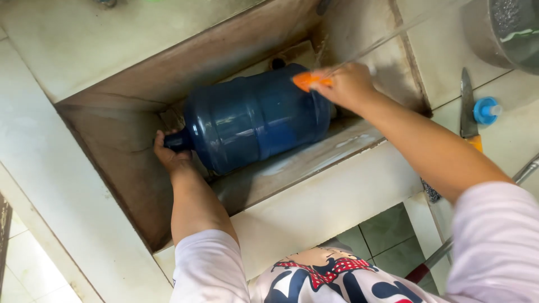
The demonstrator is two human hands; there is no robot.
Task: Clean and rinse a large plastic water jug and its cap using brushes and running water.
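Stained concrete sink (129,168) set into a pale tiled bench holds a big dark-blue plastic water jug (255,118), lying on its side. Left hand (171,154) has its fingers closed round the jug's neck. Right hand (348,84) grips an orange scrubber (307,80) against the wet base; scrubbing looks underway, rinsing left. A knife (467,106) and blue cap (486,110) lie on the bench at right.

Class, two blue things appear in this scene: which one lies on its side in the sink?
The big dark-blue water jug lies in the sink, held by both hands. The small light-blue cap sits on the counter.
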